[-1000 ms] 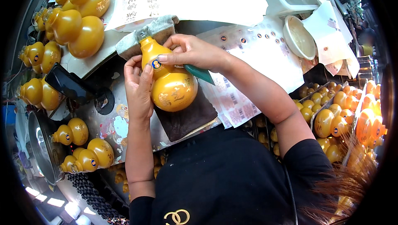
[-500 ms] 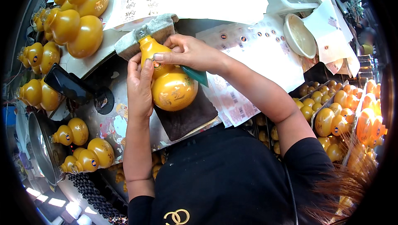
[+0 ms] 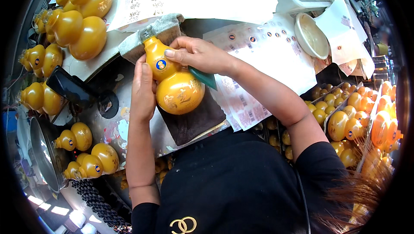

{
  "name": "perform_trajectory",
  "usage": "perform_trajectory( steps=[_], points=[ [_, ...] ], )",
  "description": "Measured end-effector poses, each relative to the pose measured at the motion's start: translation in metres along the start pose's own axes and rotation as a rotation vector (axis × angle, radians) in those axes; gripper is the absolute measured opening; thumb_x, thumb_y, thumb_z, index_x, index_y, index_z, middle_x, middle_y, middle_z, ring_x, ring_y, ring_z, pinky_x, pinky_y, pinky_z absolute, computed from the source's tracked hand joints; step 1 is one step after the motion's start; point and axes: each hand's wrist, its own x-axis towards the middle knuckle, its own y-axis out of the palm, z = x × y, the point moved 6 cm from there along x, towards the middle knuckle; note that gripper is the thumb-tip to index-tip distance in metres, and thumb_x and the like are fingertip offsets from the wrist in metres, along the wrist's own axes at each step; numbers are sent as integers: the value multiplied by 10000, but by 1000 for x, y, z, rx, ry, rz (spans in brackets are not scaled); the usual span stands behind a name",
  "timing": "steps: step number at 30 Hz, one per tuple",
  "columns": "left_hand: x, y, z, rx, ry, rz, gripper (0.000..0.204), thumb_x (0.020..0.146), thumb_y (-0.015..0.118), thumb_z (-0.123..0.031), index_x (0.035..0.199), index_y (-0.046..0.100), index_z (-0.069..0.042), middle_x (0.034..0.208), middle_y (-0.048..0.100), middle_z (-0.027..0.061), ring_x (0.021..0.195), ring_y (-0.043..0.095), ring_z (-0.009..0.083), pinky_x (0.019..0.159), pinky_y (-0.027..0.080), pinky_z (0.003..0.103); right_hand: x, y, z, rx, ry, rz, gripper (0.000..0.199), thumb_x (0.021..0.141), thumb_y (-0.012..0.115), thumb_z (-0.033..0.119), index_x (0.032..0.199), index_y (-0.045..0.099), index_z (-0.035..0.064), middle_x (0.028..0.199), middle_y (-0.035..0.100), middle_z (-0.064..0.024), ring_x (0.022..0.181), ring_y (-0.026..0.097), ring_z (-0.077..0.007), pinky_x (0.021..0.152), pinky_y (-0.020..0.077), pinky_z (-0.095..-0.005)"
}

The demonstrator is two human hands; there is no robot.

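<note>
Glossy yellow gourd-shaped bottle (image 3: 180,94): neck on grey folded towel (image 3: 170,29), body wearer-side of it. Right hand (image 3: 200,56) just moved its thumb off the round blue-orange sticker (image 3: 161,64); looks seated. Fingers curled closed, gripping flat green tool (image 3: 204,78). Left hand (image 3: 143,89) loosely cups bottle.

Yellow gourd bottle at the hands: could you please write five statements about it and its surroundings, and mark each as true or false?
1. The left hand and the right hand are both at the gourd bottle. True.
2. The green tool is in the left hand. False: the green tool is in the right hand.
3. The round sticker is on the larger bulb. False: the round sticker is on the smaller, upper bulb.
4. A grey cloth is beside the bottle's neck. True.
5. The pale bowl is left of both hands. False: the pale bowl is to their right.
</note>
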Motion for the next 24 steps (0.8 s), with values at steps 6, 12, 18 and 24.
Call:
perform_trajectory(
  steps=[6, 12, 18, 24],
  points=[
    [-1, 1, -4, 305, 93, 37, 561, 953, 566, -357, 1340, 376, 1, 1208, 531, 106, 1099, 539, 152, 938, 442, 278, -1, -1, 11, -274, -79, 30, 538, 838, 691, 485, 1055, 549, 14, 714, 561, -9, 662, 523, -70, 605, 400, -216],
    [-2, 4, -5, 310, 103, 74, 579, 961, 544, -372, 1358, 354, 5, 1218, 525, 106, 1118, 532, 159, 947, 441, 284, -2, 1, -1, -119, -62, 66, 511, 859, 681, 447, 1088, 527, 17, 781, 593, -22, 727, 566, -63, 643, 423, -206],
    [-5, 11, -7, 126, 16, 20, 571, 981, 475, -422, 1361, 362, -11, 1222, 527, 108, 1157, 511, 162, 983, 415, 279, -5, 1, -1, 37, 11, 80, 518, 898, 595, 496, 1089, 548, 17, 915, 626, -62, 858, 592, -92, 729, 457, -240],
    [4, -1, 0, 199, -8, -61, 396, 1017, 404, -372, 1241, 475, -53, 1165, 551, 56, 1106, 536, 149, 942, 435, 286, -1, 6, 18, -407, 114, -41, 768, 844, 527, 670, 1118, 556, -47, 1042, 620, -167, 983, 603, -224, 824, 465, -313]
  ],
)
